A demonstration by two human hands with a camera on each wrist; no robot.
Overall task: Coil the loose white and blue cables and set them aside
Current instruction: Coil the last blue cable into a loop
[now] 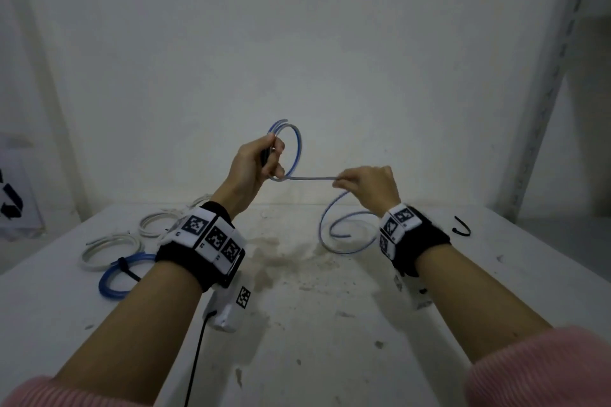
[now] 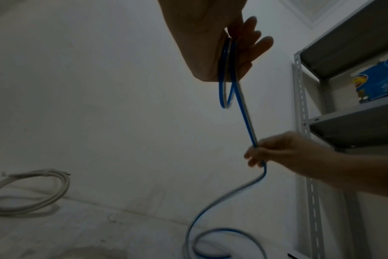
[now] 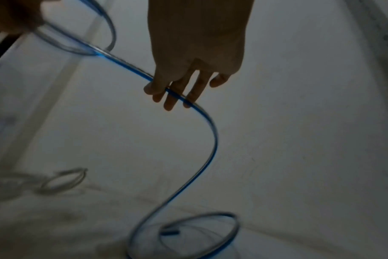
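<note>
A loose blue cable (image 1: 299,149) is raised above the white table (image 1: 330,324). My left hand (image 1: 261,162) grips a couple of its coiled loops (image 2: 227,70) upright. From there a straight stretch (image 1: 314,178) runs right to my right hand (image 1: 360,183), which pinches it (image 3: 177,95) between thumb and fingers. Below that hand the cable drops in a curve (image 3: 210,149) to a loose loop (image 1: 344,235) lying on the table. Two coiled white cables (image 1: 109,249) (image 1: 155,223) and a tied blue coil (image 1: 122,276) lie at the left.
A black cable tie (image 1: 463,228) lies at the table's right. A grey metal shelf rack (image 2: 343,122) stands on the right, with a blue package (image 2: 377,82) on one shelf. A white wall is right behind the table. A white device with a black lead (image 1: 228,307) hangs under my left wrist.
</note>
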